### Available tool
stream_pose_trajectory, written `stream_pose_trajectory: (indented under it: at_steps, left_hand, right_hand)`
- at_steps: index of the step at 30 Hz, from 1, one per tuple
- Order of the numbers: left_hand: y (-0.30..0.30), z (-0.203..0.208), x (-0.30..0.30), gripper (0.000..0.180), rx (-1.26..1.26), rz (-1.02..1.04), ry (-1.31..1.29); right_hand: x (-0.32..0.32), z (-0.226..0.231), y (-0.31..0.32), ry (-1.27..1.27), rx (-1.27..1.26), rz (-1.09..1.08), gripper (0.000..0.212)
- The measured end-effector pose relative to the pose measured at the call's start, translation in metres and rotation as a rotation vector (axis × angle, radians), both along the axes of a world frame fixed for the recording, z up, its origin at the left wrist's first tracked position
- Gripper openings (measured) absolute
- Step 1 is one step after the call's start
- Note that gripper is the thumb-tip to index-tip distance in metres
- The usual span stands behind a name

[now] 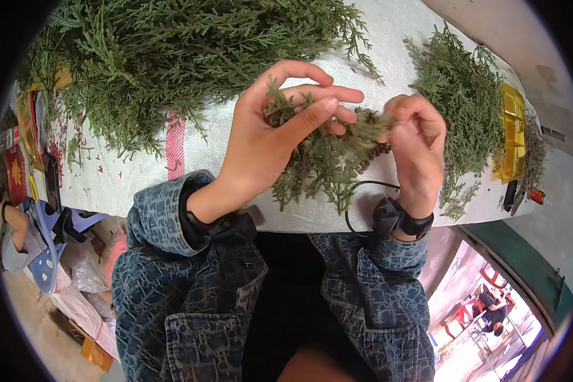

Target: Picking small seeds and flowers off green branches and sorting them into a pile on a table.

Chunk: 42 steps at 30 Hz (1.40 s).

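My left hand (pixel 258 143) is closed around a small bunch of green conifer sprigs (pixel 328 162), which hangs below its fingers. Brown round seed cones cling to the bunch near its right side. At the bunch's right end, the thumb and fingers of my right hand (pixel 419 153) pinch the sprigs; this end is smeared by motion. Both hands are above a white woven sheet (pixel 124 188). A large heap of green sprigs (pixel 191 51) lies beyond my left hand, and a smaller heap (pixel 468 102) lies to the right of my right hand.
A yellow tray (pixel 513 137) stands by the right heap. A thin black cable (pixel 372 183) curves near my right wrist. Plant crumbs and a red stripe (pixel 175 146) show at left. Beside the table are a blue-purple chair (pixel 44 261) and another person's arm (pixel 18 226). Someone sits (pixel 493 312) beyond the doorway.
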<state>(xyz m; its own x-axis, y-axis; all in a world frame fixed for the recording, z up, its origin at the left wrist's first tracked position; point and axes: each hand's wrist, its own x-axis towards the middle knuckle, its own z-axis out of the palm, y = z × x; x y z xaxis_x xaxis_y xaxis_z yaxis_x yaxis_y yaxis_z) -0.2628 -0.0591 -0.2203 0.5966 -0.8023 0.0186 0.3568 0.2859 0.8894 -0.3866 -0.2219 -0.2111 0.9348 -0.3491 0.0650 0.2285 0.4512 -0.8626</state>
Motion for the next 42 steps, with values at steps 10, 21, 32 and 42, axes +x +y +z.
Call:
stream_pose_trajectory:
  at_steps: [10, 21, 32, 42]
  left_hand:
    - [-0.001, -0.001, -0.007, 0.019, 0.021, 0.018, 0.045]
    - [-0.001, -0.003, -0.008, 0.013, 0.019, -0.086, 0.087]
    - [0.004, 0.004, -0.005, 0.024, 0.114, -0.105, -0.011]
    - [0.003, 0.004, -0.001, 0.024, 0.215, -0.255, -0.122]
  right_hand:
    - [-0.012, 0.004, -0.049, -0.308, 0.312, -0.834, 0.021]
    - [-0.016, 0.006, -0.048, -0.04, -0.366, -1.438, 0.025]
    - [-0.002, 0.002, -0.026, -0.199, -0.624, -0.454, 0.01]
    - [0.006, 0.016, -0.006, 0.155, -0.9, 0.039, 0.015]
